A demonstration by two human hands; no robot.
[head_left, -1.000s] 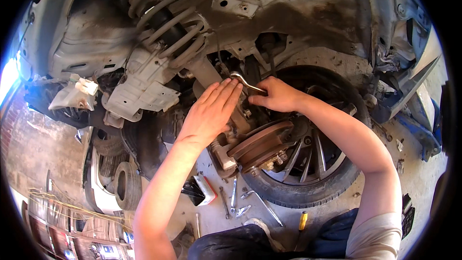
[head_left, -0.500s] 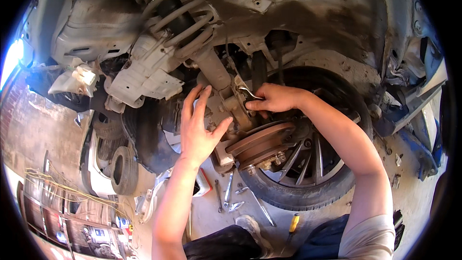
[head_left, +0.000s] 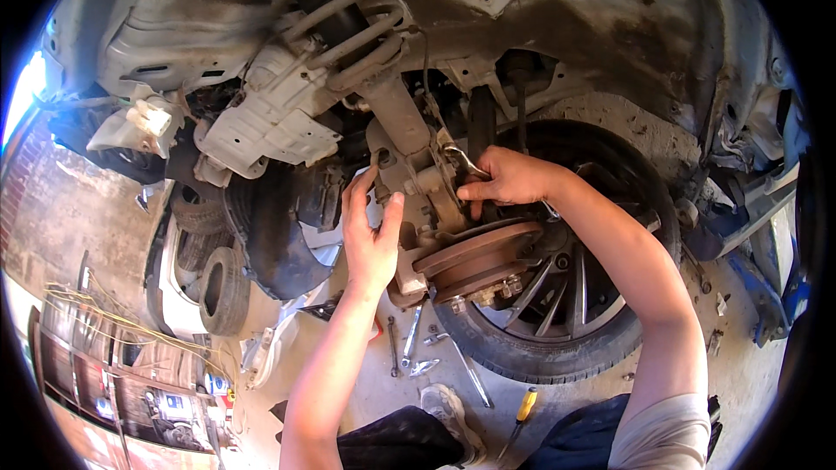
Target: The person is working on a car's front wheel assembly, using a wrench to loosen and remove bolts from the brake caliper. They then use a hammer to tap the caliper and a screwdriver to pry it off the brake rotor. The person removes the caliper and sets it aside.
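Observation:
My right hand (head_left: 515, 177) is closed around a shiny metal wrench (head_left: 468, 162). The wrench's head reaches the side of the strut's lower bracket (head_left: 424, 157), and its other end shows under my wrist. On the opposite side of that bracket is my left hand (head_left: 373, 239), thumb and fingers apart. Its fingertips are close to a bolt end (head_left: 383, 193); whether they touch it I cannot tell. Above, the strut tube (head_left: 396, 109) runs up into a coil spring (head_left: 353, 39). Just below my hands sits a rusty brake disc (head_left: 479, 259) with studs.
A wheel with its tyre (head_left: 557, 357) lies flat beneath the disc. On the floor are a combination wrench (head_left: 393, 346), a ratchet handle (head_left: 470, 372) and a yellow-handled screwdriver (head_left: 525, 406). Old tyres (head_left: 224, 292) stand at left. The wheel arch (head_left: 601, 0) curves overhead.
My left hand has drawn its fingers in and lowered slightly beside the bracket. My right hand keeps the wrench at the bracket, with its far end now showing under the wrist. The view has shifted slightly.

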